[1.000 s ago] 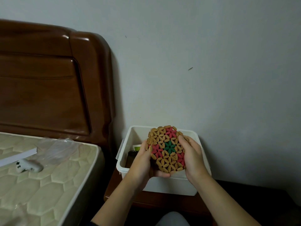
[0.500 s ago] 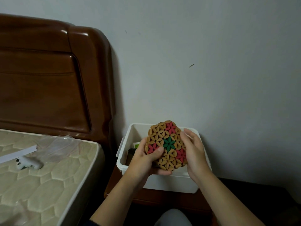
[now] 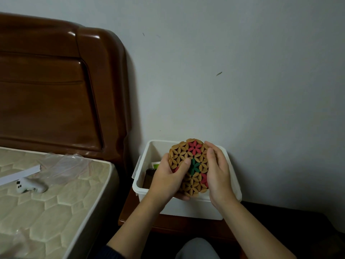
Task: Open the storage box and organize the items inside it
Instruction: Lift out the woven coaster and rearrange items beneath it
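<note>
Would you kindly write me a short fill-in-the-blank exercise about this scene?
1. Both hands hold a round woven ____ above the white box.
2. The flower under the left hand's thumb is ____.
3. The box stands on a wooden ____.
4. The right hand grips the mat's ____ edge.

Answers: mat; green; nightstand; right

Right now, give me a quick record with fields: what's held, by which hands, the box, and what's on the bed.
held: round woven mat, tilted up over the box
left hand: grips the mat's left edge
right hand: grips the mat's right edge
box: white, open, on a wooden stand, some items inside
bed: white controller, clear plastic bag
</note>
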`<state>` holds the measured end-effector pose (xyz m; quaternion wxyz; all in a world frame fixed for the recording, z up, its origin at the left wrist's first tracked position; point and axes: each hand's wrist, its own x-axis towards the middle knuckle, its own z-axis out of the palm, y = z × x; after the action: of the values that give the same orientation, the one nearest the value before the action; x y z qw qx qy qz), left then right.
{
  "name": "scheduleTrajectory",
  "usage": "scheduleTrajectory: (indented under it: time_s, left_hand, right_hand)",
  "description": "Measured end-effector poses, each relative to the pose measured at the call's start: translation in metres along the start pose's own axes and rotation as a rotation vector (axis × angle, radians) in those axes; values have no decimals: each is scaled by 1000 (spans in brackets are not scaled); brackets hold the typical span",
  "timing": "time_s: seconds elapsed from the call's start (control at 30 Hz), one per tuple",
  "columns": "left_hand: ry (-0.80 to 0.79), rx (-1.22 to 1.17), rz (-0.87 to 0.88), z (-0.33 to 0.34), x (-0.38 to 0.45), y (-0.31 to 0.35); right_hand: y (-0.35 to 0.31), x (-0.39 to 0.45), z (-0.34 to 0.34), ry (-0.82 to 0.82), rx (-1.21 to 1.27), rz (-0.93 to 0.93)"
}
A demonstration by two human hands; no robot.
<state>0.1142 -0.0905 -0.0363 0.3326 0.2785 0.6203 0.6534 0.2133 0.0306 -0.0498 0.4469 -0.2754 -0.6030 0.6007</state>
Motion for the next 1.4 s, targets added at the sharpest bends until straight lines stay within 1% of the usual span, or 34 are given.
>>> scheduleTrajectory:
  time_s: [0.23, 0.43, 0.6, 0.77, 0.83, 0.87, 0.93, 1.0, 1.03, 1.1, 1.17, 1.2, 1.27, 1.4]
  left_hand:
    - [94, 5, 90, -3, 1, 0]
    - [136, -56, 80, -13, 10, -7]
    - [130, -73, 82, -23, 26, -14]
    - [175, -68, 129, -35, 48, -26]
    - [188, -114, 99, -42, 56, -33]
    - [205, -137, 81, -46, 60, -38]
    - [260, -176, 50, -55, 68, -48]
    - [322, -185, 35, -65, 75, -59]
    - [355, -178, 29, -69, 78, -64]
    - [394, -161, 23, -74, 83, -74]
    - [392, -153, 27, -75, 88, -80]
    - [385, -149, 33, -75, 89, -82]
    - [380, -155, 46, -74, 90, -84]
    - [409, -207, 42, -75, 90, -86]
  right_hand:
    - [-3, -3, 5, -40, -15, -52]
    - [-3, 5, 16, -42, -40, -30]
    - [9, 15, 29, -54, -71, -66]
    - [30, 31, 37, -147, -92, -29]
    - [39, 45, 38, -195, -99, 43]
    - [45, 54, 38, -195, -119, 90]
    - [59, 75, 32, -134, -211, 204]
    - [76, 92, 21, -90, -400, 358]
    - [85, 98, 14, -106, -528, 445]
    - [103, 102, 5, -224, -758, 623]
    - [117, 101, 2, -354, -882, 804]
    - [122, 100, 2, -391, -884, 882]
    - [129, 101, 3, -403, -814, 980]
    - [142, 109, 5, -373, -684, 1050]
